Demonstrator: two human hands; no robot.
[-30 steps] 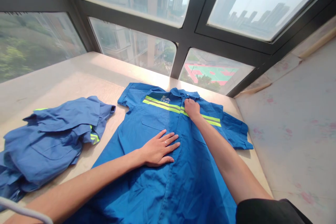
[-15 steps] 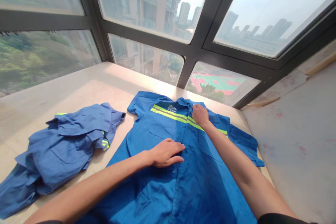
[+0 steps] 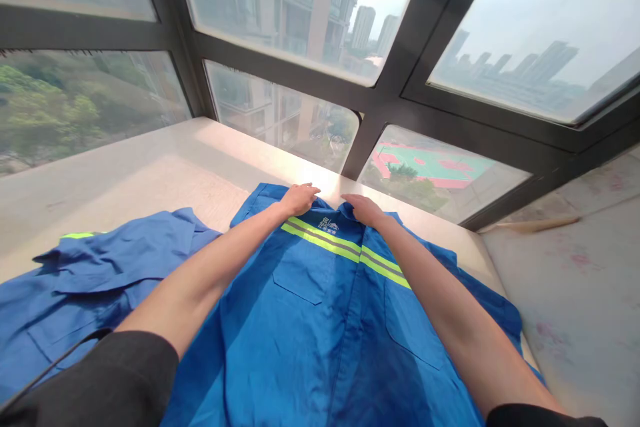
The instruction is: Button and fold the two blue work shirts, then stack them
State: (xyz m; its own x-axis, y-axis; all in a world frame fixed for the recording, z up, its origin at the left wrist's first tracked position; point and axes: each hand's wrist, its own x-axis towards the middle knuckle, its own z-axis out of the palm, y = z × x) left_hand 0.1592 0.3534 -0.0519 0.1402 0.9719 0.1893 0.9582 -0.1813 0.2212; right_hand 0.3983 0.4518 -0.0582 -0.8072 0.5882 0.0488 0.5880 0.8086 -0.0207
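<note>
The blue short-sleeved work shirt point(image 3: 305, 340) lies front up on the window ledge point(image 3: 145, 177), its collar point(image 3: 323, 203) toward the glass and yellow-and-grey reflective tape point(image 3: 325, 240) across its chest. The 2 hands are apart from each other at its upper edge: the left hand point(image 3: 300, 199) beside the collar, the right hand point(image 3: 364, 209) at its other side. Whether either grips cloth, I cannot tell. A 2nd blue garment point(image 3: 125, 250) lies rumpled to the left.
</note>
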